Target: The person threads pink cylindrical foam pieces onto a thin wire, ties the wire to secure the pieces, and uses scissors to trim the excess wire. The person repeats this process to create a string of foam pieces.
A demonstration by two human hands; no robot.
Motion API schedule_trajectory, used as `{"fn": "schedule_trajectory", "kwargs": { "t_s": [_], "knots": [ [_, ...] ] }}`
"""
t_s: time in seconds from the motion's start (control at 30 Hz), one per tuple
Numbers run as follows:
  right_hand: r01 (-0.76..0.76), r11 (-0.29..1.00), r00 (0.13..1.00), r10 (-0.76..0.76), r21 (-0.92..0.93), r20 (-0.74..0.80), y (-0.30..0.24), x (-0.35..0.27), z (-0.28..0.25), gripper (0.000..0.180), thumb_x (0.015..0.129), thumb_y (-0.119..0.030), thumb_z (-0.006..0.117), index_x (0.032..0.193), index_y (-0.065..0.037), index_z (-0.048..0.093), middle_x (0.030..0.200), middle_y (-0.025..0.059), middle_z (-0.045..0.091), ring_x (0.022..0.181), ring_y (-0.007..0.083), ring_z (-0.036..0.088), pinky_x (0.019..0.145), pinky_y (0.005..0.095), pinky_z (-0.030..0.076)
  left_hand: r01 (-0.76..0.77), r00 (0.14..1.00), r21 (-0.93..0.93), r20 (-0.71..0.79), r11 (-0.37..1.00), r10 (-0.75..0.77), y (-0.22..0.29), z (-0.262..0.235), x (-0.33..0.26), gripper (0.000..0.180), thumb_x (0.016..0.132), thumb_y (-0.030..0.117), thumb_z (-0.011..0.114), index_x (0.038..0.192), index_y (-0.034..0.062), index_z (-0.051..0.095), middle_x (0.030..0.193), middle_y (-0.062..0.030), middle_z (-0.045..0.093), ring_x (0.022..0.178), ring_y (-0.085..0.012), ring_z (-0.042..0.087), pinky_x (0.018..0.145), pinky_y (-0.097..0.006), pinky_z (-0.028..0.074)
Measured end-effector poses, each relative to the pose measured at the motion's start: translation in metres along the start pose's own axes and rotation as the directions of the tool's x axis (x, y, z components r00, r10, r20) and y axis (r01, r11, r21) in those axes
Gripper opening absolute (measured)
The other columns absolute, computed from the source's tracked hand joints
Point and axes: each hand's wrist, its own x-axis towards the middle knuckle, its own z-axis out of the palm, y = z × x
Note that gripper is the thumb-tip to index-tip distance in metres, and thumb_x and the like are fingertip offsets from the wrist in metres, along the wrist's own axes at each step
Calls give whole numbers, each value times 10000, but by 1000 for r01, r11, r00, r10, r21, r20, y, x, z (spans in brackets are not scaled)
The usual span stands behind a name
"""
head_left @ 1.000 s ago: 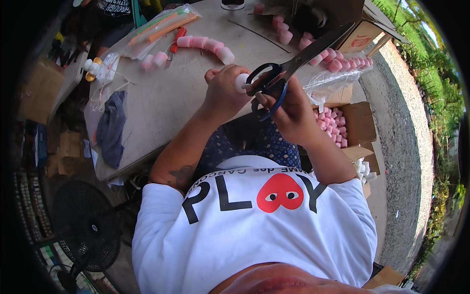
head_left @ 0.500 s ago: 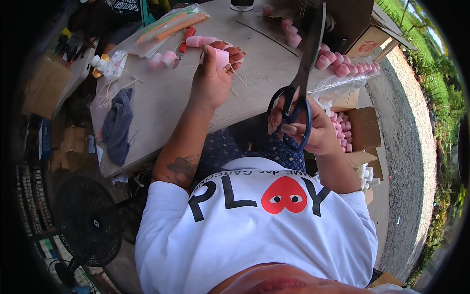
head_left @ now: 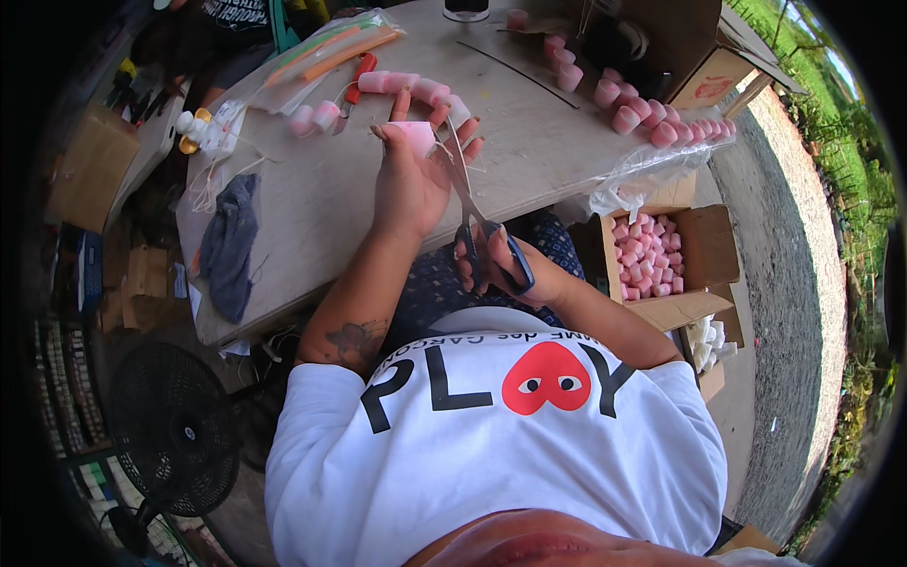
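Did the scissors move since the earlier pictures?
Yes: the scissors moved left, away from the open box of pink pieces beside the table.

This looks like a small craft workshop open to the outdoors: a worktop [head_left: 302, 222] bears rows of pink cylinders [head_left: 627, 119], a red-handled knife [head_left: 358, 83] and a plastic bag [head_left: 295, 74]; more cylinders fill a cardboard box [head_left: 709, 248]. A black fan [head_left: 175, 435] stands at left, gravel [head_left: 784, 312] and greenery [head_left: 836, 156] lie at right.

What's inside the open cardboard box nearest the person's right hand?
The open cardboard box holds heaped pink pieces; the top ones hide whatever lies beneath.
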Motion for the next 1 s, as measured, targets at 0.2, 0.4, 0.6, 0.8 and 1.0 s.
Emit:
{"fn": "schedule_trajectory", "kwargs": {
  "t_s": [0.2,0.4,0.6,0.8,1.0],
  "knots": [
    [-149,957,989,141,-250,-48,-3,-9,2,576,910,-615,431,1118,-81,490,908,38,536,818,131,565,662,236,429,12,980,104,-197,995,9,0,-15,-15,858,801,697,512,1435,195,226,1257,-132,428,1208,-353,450,1017,-496,375],
    [-222,927,975,212,-303,-68,-2,-33,-18,527,925,-565,458,1114,-74,487,905,33,542,808,128,566,654,239,434,67,937,73,-347,995,-38,8,-37,-21,750,866,667,451,1385,149,290,1249,-172,431,1238,-347,405,1069,-460,300],
    [-206,927,977,212,-314,-17,-1,-35,-14,554,906,-582,486,1120,-70,490,901,32,543,802,119,564,660,232,431,96,939,-59,-327,994,-110,-1,-27,-18,659,853,672,442,1277,168,410,1198,-194,542,1163,-322,523,1016,-437,400],
    [-168,929,985,173,-329,-15,-6,-29,-6,588,896,-610,476,1122,-68,493,894,34,543,798,120,562,663,230,429,107,963,-110,-237,988,-131,-10,-12,-25,628,859,669,419,1272,196,407,1206,-224,552,1169,-326,538,1027,-457,403],
    [-178,940,983,181,-292,-16,-2,-29,-10,614,884,-630,478,1124,-65,493,904,40,547,798,121,564,658,229,431,117,965,-94,-225,989,-135,-11,-13,-27,647,853,677,414,1285,196,392,1216,-218,544,1164,-345,537,1019,-456,409]
  ]
}}
